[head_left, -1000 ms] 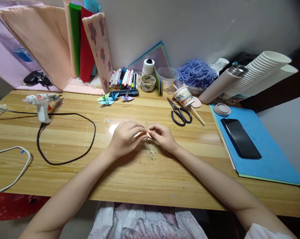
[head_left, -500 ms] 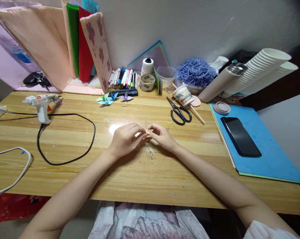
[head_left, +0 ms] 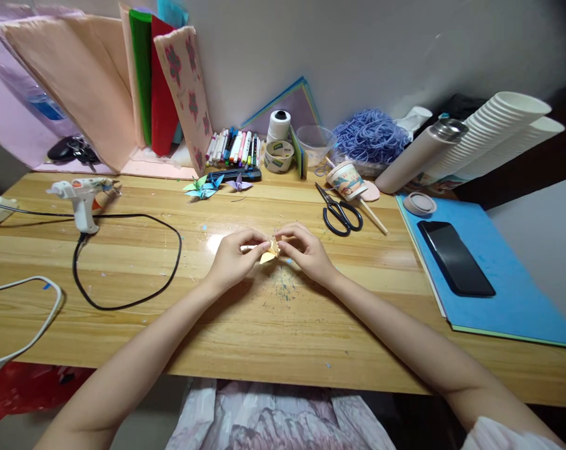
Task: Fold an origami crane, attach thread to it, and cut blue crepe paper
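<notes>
Wooden tabletop (head_left: 245,337) lies beneath the left hand (head_left: 234,259) and right hand (head_left: 308,256), both pinching yellow folded paper (head_left: 268,255) between them. Shaping folds seems the current step; further adjusting probably calls for light pressure.

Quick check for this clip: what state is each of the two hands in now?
Left hand: closed, pinching the small yellow folded paper.
Right hand: closed, fingertips at the same paper's other side.
</notes>
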The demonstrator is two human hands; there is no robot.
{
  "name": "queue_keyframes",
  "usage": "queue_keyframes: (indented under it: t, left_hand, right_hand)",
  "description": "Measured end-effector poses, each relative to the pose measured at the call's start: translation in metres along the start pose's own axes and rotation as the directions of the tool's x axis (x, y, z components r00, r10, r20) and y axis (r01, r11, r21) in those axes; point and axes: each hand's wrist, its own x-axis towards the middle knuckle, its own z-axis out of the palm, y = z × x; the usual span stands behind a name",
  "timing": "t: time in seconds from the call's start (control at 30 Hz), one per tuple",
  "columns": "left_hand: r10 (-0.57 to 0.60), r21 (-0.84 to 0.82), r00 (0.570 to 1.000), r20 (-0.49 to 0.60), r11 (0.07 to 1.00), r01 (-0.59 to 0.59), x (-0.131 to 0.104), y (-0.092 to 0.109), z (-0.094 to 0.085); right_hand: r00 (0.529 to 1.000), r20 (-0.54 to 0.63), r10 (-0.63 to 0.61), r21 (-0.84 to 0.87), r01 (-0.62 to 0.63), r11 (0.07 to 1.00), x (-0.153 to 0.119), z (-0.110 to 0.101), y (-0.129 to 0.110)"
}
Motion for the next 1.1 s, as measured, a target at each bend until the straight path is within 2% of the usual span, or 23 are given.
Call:
queue_keyframes:
  t: [0.13, 0.33, 0.47, 0.67, 0.77, 0.87, 1.1]
  left_hand:
    - [0.100, 0.130, 0.995, 0.006, 0.986, -0.100, -0.001, -0.001, -0.002]
    - [0.156, 0.241, 0.984, 0.084, 0.955, -0.172, -0.001, -0.004, -0.003]
    - [0.157, 0.247, 0.982, 0.105, 0.952, -0.179, 0.000, -0.004, -0.003]
    - [0.113, 0.150, 0.990, 0.088, 0.981, -0.125, -0.001, -0.002, 0.000]
    - [-0.011, -0.020, 0.995, 0.101, 1.000, 0.013, -0.001, 0.000, 0.002]
    - [-0.103, -0.167, 0.985, 0.135, 0.978, 0.125, 0.001, 0.002, 0.003]
    - [-0.096, -0.227, 0.989, 0.113, 0.967, 0.119, -0.002, 0.008, 0.006]
  right_hand:
    - [0.989, 0.001, -0.145, -0.162, 0.144, 0.976, 0.001, -0.004, -0.003]
    - [0.976, 0.053, -0.211, -0.176, 0.217, 0.960, 0.004, -0.008, 0.000]
    - [0.969, 0.108, -0.222, -0.175, 0.238, 0.955, 0.007, -0.010, -0.002]
    - [0.971, 0.123, -0.204, -0.200, 0.226, 0.953, 0.007, -0.013, -0.007]
    - [0.941, 0.143, -0.306, -0.252, 0.334, 0.909, 0.008, -0.017, -0.007]
    - [0.907, 0.166, -0.387, -0.307, 0.420, 0.854, 0.006, -0.021, -0.004]
    - [0.918, 0.029, -0.395, -0.440, 0.367, 0.820, -0.008, -0.013, 0.000]
